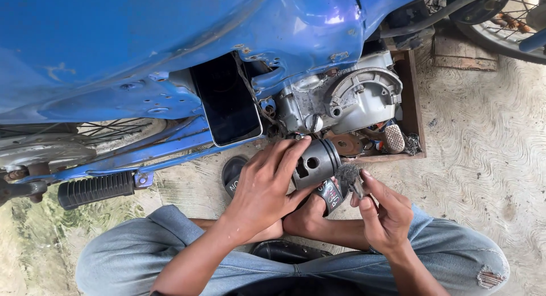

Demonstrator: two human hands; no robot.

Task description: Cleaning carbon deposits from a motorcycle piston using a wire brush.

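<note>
- A dark metal piston (pixel 316 163) sits near the middle of the scene, just in front of the grey engine (pixel 341 99) of a blue motorbike (pixel 170 51).
- The left hand (pixel 264 188) grips the piston, fingers wrapped over its top.
- The right hand (pixel 387 213) pinches a small wire brush (pixel 348 175), its bristles touching the piston's right end.
- A wooden tray (pixel 414 97) of parts lies farther off, under the engine.
- A black footpeg (pixel 95 189) juts out at the left.

A dark grey metal piston (pixel 316 164) lies on its side in the air above the person's lap, its ringed crown turned rightward and a round pin hole showing in its skirt. Just beside the crown sits a small, frayed wire brush (pixel 348 175).
</note>
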